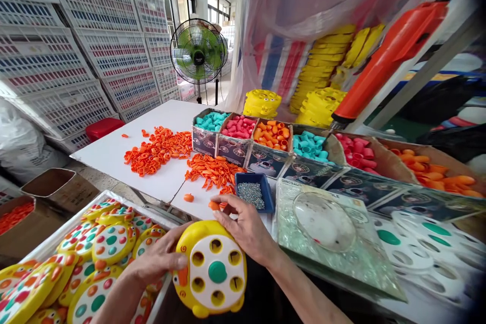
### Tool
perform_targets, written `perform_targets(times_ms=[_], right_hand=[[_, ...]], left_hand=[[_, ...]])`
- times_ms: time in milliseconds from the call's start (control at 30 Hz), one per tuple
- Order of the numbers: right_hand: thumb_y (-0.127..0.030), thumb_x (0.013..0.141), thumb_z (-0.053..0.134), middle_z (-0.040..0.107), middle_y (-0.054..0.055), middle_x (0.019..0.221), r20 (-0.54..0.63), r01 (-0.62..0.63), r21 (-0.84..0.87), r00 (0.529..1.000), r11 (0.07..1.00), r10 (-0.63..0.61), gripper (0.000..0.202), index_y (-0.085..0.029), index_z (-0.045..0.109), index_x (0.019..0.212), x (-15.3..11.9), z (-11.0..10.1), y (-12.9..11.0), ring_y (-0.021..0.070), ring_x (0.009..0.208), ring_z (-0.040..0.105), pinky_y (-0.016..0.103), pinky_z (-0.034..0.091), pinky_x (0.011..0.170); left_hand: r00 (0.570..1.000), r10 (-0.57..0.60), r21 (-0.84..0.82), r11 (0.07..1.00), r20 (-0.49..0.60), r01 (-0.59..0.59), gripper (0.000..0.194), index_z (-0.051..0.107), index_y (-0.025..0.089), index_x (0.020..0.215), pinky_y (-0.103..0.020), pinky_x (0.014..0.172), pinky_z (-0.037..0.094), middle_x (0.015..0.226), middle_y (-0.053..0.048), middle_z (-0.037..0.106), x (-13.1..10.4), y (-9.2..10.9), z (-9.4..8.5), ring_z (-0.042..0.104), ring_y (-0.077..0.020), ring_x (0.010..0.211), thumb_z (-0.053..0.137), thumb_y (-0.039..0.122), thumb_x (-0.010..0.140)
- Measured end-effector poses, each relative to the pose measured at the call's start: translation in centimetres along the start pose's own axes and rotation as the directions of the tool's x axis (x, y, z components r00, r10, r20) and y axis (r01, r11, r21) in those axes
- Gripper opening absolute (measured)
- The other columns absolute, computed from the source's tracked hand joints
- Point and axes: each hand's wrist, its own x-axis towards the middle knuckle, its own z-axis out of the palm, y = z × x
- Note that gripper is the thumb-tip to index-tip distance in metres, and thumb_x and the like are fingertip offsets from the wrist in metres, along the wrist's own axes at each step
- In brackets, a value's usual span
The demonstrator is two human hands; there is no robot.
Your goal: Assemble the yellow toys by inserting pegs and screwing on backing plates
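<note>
My left hand point(161, 258) grips the left side of a round yellow toy point(211, 230), its thumb on the front. The toy has a white face plate with a green centre button and several holes around it, and an orange beak-like part at its left. At the toy's top edge, my right hand point(250, 230) has its fingers curled round a small orange plastic piece point(213, 206); part of that piece is hidden. On the table just beyond lie a single orange piece point(189, 197) and a blue tray point(270, 195) of small metal screws.
Orange parts point(163, 147) lie heaped on the white table point(114, 154). Cardboard bins point(205, 143) hold teal, pink and orange caps. A crate point(114, 195) of assembled toys stands at left. White plates point(402, 248) and a plastic-covered box point(337, 263) lie at right.
</note>
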Motion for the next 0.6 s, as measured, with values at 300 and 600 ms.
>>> perform_targets(times_ms=[300, 600], right_hand=[[-0.033, 0.099, 0.058, 0.073, 0.005, 0.113, 0.021, 0.082, -0.135, 0.997, 0.987, -0.080, 0.026, -0.025, 0.068, 0.121, -0.4, -0.8, 0.2, 0.0184, 0.092, 0.068, 0.032, 0.056, 0.084], [-0.027, 0.099, 0.061, 0.073, 0.006, 0.119, 0.069, 0.198, -0.293, 0.980, 0.935, -0.186, 0.023, -0.023, 0.070, 0.119, -3.4, -3.4, -0.1, 0.0204, 0.112, 0.068, 0.034, 0.055, 0.100]], left_hand=[[0.996, -0.063, 0.348, 0.934, -0.069, 0.083, 0.044, 0.079, 0.022, 0.110, -0.029, 0.068, 0.057, 0.091, -0.005, 0.081, 1.6, 0.9, 2.8, 0.074, -0.0259, 0.078, 0.089, 0.031, 0.067], [0.978, -0.190, 0.175, 0.964, -0.084, 0.202, 0.065, 0.069, 0.022, 0.119, -0.036, 0.082, 0.059, 0.103, -0.005, 0.079, 1.6, -1.0, 2.1, 0.073, -0.0269, 0.092, 0.094, 0.042, 0.063]])
